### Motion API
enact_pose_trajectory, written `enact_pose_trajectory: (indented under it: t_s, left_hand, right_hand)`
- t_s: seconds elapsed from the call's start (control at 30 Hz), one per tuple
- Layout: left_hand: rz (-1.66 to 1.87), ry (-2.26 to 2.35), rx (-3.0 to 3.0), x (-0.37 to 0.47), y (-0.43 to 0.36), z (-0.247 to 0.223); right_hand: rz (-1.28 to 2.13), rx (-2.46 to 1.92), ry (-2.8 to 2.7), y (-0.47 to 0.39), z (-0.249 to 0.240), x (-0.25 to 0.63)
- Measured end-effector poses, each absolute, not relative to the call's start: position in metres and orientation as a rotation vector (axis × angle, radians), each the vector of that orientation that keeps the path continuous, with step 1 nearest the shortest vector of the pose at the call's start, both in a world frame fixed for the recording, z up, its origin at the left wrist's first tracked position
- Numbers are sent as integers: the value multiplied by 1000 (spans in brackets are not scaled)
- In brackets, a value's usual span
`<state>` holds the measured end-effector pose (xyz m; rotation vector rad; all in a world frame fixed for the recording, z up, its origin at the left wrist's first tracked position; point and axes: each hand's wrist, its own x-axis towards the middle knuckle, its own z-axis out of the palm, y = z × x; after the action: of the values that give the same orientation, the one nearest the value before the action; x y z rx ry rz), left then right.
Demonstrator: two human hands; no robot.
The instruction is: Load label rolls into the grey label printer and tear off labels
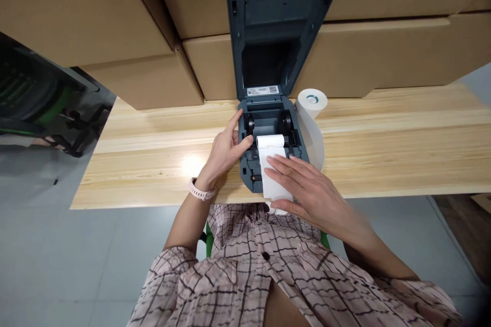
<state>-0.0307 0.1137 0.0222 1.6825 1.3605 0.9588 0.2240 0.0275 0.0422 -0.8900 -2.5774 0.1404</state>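
Observation:
A dark blue-grey label printer (245, 166) stands on the table with its lid (282, 20) raised. Inside it lies a small white paper roll (270, 141), from which a paper strip (271, 186) runs over the front edge and curls at its end. My left hand (226, 150) grips the printer's left side, index finger along the rim and thumb over the inside. Flat on the strip lies my right hand (307, 189), fingers stretched out and thumb near the curled end. Two black roll holders (284, 121) show behind the roll.
A larger white label roll (312, 101), its loose strip trailing forward, stands right of the printer. Large cardboard boxes (115, 25) line the back of the wooden table (402, 148). Beyond its left edge is dark equipment (38, 92) on the grey floor.

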Motion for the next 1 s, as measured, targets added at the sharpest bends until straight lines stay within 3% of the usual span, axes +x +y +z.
enact_pose_trajectory:
  t_s: [0.67,0.8,0.87,1.0]
  left_hand:
    - [961,1388,1667,-31,112,26]
    - [993,1373,1598,-30,99,21]
    - [1017,1390,1551,-29,85,20]
    - [1004,1424,1534,-32,53,23]
  right_hand:
    - [416,-793,-2543,33,53,241]
    - [464,-747,-2250,84,93,266]
    - [262,-846,-2002,132,113,270]
    - [332,-951,-1959,238,141,248]
